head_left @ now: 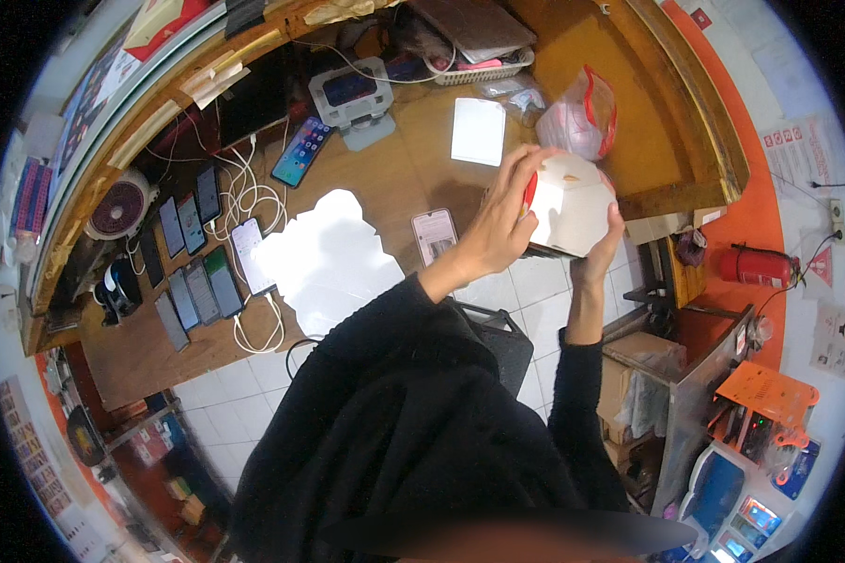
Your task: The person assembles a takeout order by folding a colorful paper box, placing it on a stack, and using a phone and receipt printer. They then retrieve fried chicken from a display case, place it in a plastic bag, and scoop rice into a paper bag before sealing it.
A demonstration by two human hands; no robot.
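Note:
Between my two hands is a cardboard box (pixel 571 208), pale on the face that shows, with a bit of red along its left edge. My left hand (pixel 494 225) grips its left side, fingers reaching up along the edge. On the opposite side my right hand (pixel 601 249) closes round the lower right edge. What the box holds, if anything, I cannot make out. Just beyond it stands a clear plastic bag (pixel 573 127) with red trim. A phone with a pinkish screen (pixel 435 235) lies by my left wrist.
A bright white sheet (pixel 333 263) with an uneven edge covers part of the wooden table (pixel 131 347). Several phones (pixel 197 291) and white cables (pixel 244 178) lie to the left. Behind are a white pad (pixel 478 131) and a grey device (pixel 352 94). A cabinet (pixel 709 361) stands at right.

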